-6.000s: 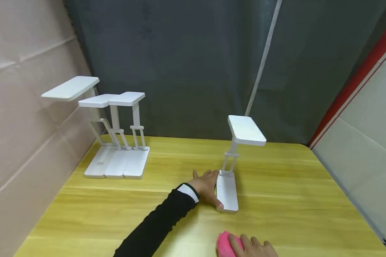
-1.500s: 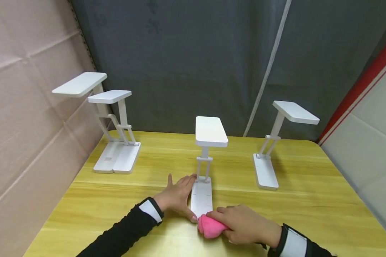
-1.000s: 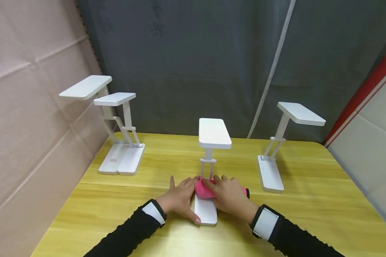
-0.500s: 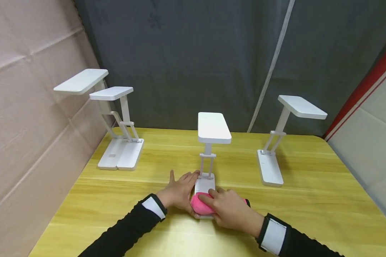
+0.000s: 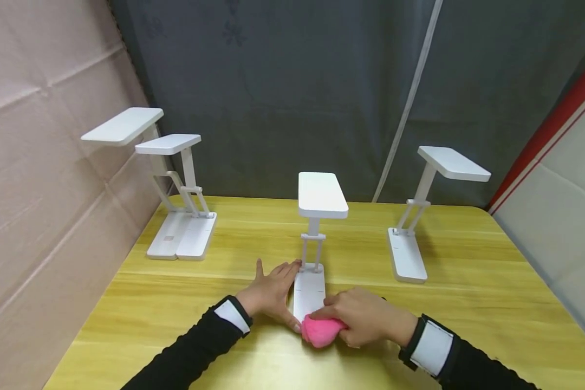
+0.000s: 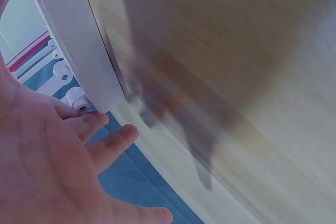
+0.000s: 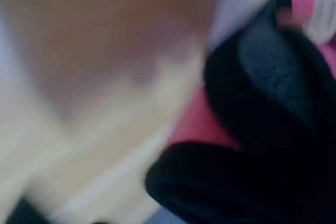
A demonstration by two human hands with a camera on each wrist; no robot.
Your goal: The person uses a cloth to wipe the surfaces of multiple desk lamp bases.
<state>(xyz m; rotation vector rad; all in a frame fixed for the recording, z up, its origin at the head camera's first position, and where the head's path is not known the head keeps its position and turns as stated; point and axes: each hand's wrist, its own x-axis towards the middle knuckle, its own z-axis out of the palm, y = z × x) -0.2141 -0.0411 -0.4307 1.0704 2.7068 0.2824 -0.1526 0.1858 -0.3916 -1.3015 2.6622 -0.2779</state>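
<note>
A white folding desk lamp (image 5: 309, 295) stands upright mid-table, its flat head raised on a hinged arm. My left hand (image 5: 272, 297) lies along the left side of its base, fingers extended near the hinge, thumb at the front corner. The left wrist view shows these fingers (image 6: 118, 142) nearly straight, some touching the base edge (image 6: 86, 40). My right hand (image 5: 365, 317) grips a bunched pink cloth (image 5: 323, 330) at the front end of the base, covering its front right corner. Dark trim (image 7: 273, 82) of the cloth fills much of the blurred right wrist view.
Two matching desk lamps (image 5: 195, 238) stand side by side at the left, near the pale wall covering (image 5: 44, 189). Another lamp (image 5: 407, 257) stands at the right. A dark grey curtain (image 5: 273, 108) hangs behind the wooden table (image 5: 253, 368).
Since six seconds ago, one lamp has moved from the left group to mid-table, and another farther right. The pink cloth went up the base to the hinge, then back to its front end.
</note>
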